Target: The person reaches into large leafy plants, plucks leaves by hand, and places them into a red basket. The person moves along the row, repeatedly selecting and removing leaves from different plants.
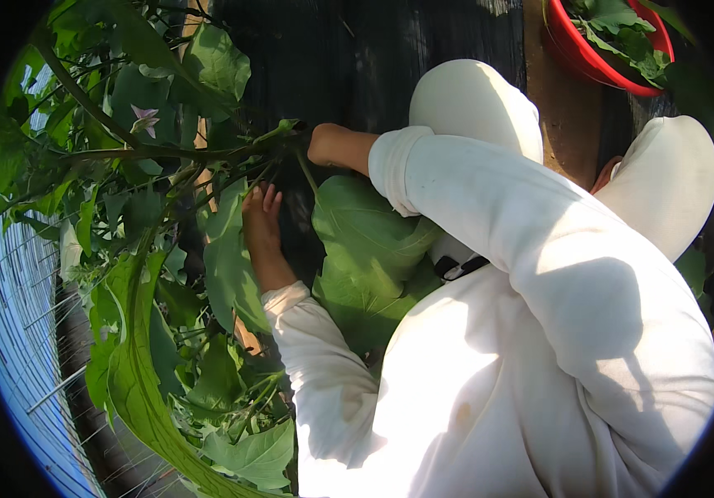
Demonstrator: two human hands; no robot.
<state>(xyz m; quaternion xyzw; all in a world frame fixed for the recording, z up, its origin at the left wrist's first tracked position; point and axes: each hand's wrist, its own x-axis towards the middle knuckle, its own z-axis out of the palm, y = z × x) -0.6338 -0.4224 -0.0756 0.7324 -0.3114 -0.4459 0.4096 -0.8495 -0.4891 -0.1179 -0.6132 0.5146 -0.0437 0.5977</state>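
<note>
An eggplant plant with a thick dark stem (170, 152) reaches in from the left towards my hands. My left hand (262, 218) is raised beside a broad green leaf (229, 255), its visible fingers extended and slightly apart close to thin leaf stalks. Its thumb is hidden. Just right of the stem's end is my right hand (327, 144), bent at the wrist. Its fingers are turned away from view, so what they hold or touch does not show. A large eggplant leaf (366, 243) hangs below my right wrist, between my forearms.
A red bucket (658, 37) with cut-looking leaves (621, 37) stands upper right, beyond my white-clad knees (478, 99). Black plastic sheeting (357, 56) covers the ground. Leafy branches with a pale purple flower (144, 120) crowd the left, before wire mesh (27, 292) and blue material.
</note>
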